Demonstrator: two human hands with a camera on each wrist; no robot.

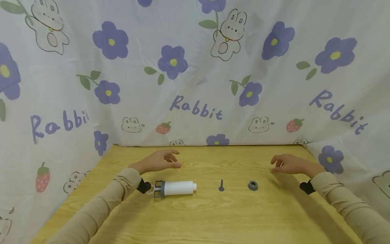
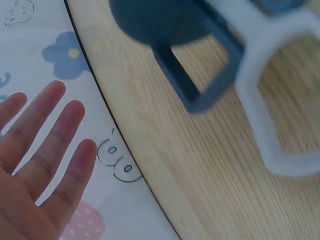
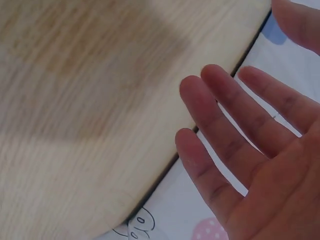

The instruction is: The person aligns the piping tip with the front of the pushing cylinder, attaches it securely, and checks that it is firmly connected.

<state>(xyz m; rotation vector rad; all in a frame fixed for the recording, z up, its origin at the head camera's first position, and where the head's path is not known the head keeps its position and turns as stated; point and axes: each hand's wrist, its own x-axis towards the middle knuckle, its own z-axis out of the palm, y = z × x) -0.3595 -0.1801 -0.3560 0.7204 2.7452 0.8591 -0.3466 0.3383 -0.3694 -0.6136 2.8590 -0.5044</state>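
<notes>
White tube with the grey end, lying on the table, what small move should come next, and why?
Probably lower the left hand onto the white tube and grip it. Both hands hover open and hold nothing; the tube lies nearest the left hand, while the grey pin and grey ring lie loose further right.

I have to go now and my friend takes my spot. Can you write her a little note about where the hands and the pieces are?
Left hand: open, holding nothing, above the wooden table just behind the white cylinder.
Right hand: open, holding nothing, behind and to the right of the grey ring.
Pieces: the cylinder lies on its side with its grey frame end toward the left hand; the small grey pin lies between the cylinder and the ring. All three lie apart.
Done: nothing joined or picked up.
Left: every piece is untouched.
</notes>
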